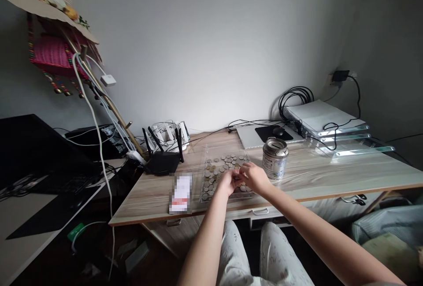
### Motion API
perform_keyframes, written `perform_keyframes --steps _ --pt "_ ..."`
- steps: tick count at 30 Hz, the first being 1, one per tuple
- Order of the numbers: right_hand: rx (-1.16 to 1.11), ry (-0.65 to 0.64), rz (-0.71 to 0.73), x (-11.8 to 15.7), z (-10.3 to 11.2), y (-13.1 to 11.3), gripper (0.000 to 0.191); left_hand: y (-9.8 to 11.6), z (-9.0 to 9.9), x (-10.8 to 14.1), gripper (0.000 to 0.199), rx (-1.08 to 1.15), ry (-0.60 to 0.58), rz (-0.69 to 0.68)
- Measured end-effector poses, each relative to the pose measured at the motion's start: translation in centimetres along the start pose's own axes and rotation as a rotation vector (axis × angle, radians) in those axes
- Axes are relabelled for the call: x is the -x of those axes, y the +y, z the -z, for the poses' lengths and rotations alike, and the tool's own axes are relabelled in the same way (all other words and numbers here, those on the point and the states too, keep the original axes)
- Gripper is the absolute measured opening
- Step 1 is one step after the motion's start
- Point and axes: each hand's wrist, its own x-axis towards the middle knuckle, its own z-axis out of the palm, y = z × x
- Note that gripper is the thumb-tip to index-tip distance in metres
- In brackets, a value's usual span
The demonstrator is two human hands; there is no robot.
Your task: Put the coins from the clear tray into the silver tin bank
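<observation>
1. Left hand [227, 182]: positioned over the near part of the clear, shallow rectangular plastic tray [206, 156], fingers curled toward the right hand. Whether it grips a coin cannot be told.
2. Right hand [254, 176]: meets the left hand fingertip to fingertip above the tray, fingers pinched together. Any item between them is too small to make out.
3. Loose silver and brass-coloured round metal coins [228, 161]: spread flat across the tray floor, most of them beyond and to the left of the hands.
4. Tray location: on the pale wood-grain desk [313, 173], near its front edge.
5. Silver cylindrical tin money box [275, 158]: upright on the desk, just beside the tray's right side.
6. Black router with upright antennas [162, 159]: on the desk, left of the tray.
</observation>
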Motion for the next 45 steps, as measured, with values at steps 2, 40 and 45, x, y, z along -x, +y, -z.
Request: perform_keyframes --steps 2,40,45 --pt "0.009 0.130 -0.064 -0.6 2.5 1.3 0.022 0.1 0.1 0.2 0.009 0.001 -0.008 0.018" --pt "0.088 0.264 -0.279 -2.3 7.4 5.7 0.022 -0.3 0.1 0.2 0.019 -0.157 -0.056 -0.055" --pt "0.218 0.158 -0.495 -3.0 10.0 10.3 0.022 -0.2 -0.1 0.3 0.022 -0.200 -0.051 -0.053"
